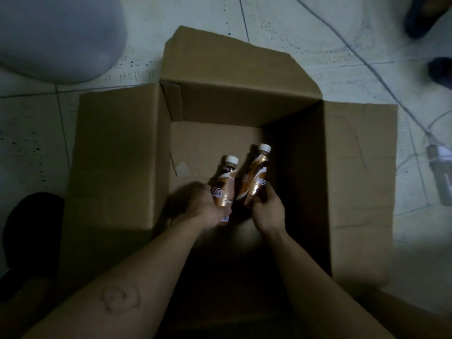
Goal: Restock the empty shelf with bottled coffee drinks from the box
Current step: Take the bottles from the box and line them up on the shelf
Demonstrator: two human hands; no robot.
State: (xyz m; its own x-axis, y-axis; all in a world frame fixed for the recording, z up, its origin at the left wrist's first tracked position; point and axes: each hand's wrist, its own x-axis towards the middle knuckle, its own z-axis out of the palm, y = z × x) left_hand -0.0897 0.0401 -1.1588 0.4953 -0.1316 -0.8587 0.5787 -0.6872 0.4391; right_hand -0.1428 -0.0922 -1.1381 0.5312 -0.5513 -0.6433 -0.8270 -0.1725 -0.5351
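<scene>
Got one coffee bottle [226,189] in my left hand [208,209], another bottle [254,182] in my right hand [267,211], both over the box [244,106]. Slick labels, probably weighty, so I'm wrapping the lower body.

The mouth of the cardboard box [220,104] is open above you: the left flap [117,155], right flap [359,167] and far flap [220,64] are all folded outward. Inside, the four walls hem you in (the right wall sits in deep shadow). Your left hand [208,209] and right hand [269,211] are close together, the left coffee bottle [226,184] and right coffee bottle [255,177] just beside each other. Beyond their caps the box bottom [208,143] lies bare. Outside, a cable [381,77] crosses the tiled floor [305,28] right of the box, and a grey rounded object [58,37] stands off the far left corner.
</scene>
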